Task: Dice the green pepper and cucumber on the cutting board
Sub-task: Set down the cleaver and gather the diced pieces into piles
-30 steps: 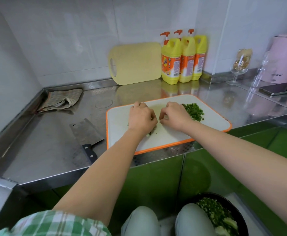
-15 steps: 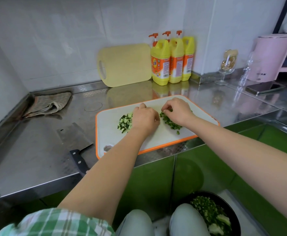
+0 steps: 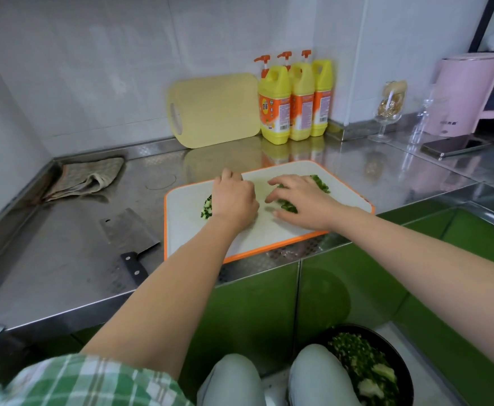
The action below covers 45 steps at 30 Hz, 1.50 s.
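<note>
The right hand (image 3: 301, 200) lies palm down with its fingers spread and nearly straight, grasping nothing, on top of the green pepper dice (image 3: 288, 207). These dice form a band running from near left to far right under the hand. The left hand (image 3: 234, 200) sits knuckles up with its fingers curled under. Whether it grasps anything cannot be told. The cucumber dice (image 3: 207, 210) show at its left side.

Both heaps lie on the white, orange-rimmed cutting board (image 3: 269, 249), whose long axis runs left to right with the right end slightly farther. Left of it a cleaver (image 3: 128, 230) lies flat on the steel counter (image 3: 64, 259), handle pointing near. Three yellow bottles (image 3: 275, 109) at the far wall carry orange labels, and a pink kettle (image 3: 471, 95) has small print. Neither can be read.
</note>
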Each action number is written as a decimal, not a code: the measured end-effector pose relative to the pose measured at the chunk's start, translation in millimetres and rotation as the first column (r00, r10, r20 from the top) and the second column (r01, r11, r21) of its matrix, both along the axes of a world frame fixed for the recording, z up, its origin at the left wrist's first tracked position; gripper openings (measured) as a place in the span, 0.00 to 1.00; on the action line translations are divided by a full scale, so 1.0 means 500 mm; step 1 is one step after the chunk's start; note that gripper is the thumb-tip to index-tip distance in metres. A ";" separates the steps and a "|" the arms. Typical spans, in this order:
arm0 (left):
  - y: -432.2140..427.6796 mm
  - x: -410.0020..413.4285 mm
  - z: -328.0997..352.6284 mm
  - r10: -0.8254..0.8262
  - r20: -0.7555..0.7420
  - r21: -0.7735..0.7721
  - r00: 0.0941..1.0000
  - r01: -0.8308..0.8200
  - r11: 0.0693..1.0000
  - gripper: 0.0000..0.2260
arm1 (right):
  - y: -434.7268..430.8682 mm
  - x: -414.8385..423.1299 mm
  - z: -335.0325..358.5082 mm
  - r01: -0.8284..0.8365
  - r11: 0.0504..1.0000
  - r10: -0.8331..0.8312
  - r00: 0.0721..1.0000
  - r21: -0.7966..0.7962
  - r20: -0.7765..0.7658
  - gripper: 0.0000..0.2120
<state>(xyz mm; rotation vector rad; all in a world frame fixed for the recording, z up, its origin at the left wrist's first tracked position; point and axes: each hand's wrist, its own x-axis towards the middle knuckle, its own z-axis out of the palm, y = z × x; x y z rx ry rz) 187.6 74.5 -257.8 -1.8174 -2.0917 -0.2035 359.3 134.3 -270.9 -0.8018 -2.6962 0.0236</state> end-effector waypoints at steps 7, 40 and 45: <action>0.020 0.034 -0.004 -0.032 0.091 0.080 0.995 0.024 0.997 0.14 | 0.026 0.030 -0.031 0.144 0.966 -0.190 0.959 0.216 0.210 0.27; 0.137 0.093 -0.016 -0.029 0.907 -0.010 0.421 0.089 0.996 0.23 | 0.122 0.027 -0.020 0.261 0.790 -0.427 0.883 -0.555 -0.193 0.26; 0.162 0.110 -0.032 -0.091 0.995 0.090 -0.042 -0.006 0.996 0.27 | 0.124 0.054 0.014 0.195 0.737 -0.477 0.829 -0.647 -0.293 0.24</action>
